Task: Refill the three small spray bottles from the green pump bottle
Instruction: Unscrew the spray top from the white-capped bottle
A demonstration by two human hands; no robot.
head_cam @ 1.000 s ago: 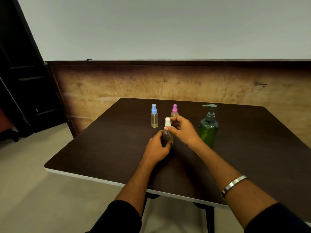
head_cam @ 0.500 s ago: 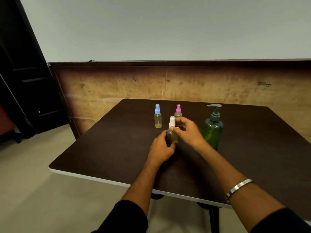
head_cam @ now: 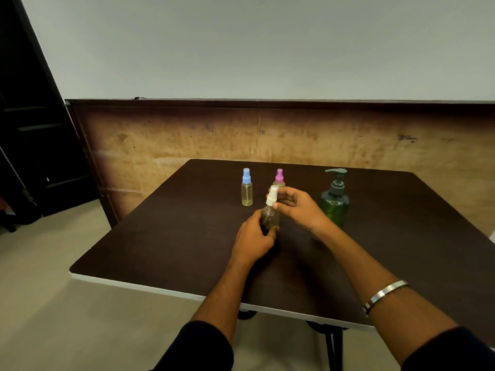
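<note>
My left hand [head_cam: 253,238] grips the clear body of a small spray bottle [head_cam: 270,216] standing near the middle of the dark table [head_cam: 166,236]. My right hand [head_cam: 300,207] pinches its white spray cap [head_cam: 272,196], which leans slightly to the left. Behind stand a blue-capped spray bottle [head_cam: 246,187] holding yellowish liquid and a pink-capped spray bottle [head_cam: 279,178], half hidden by my right hand. The green pump bottle [head_cam: 334,200] stands upright to the right of my right hand.
The table's white front edge [head_cam: 160,287] runs near my forearms. A wooden panel [head_cam: 187,140] lines the wall behind the table. A dark doorway [head_cam: 32,145] is at the left. A metal bangle [head_cam: 384,294] is on my right wrist.
The white cap has tilted and risen a little under my right fingers. My left hand keeps its hold on the bottle's body. The view shifted slightly.
</note>
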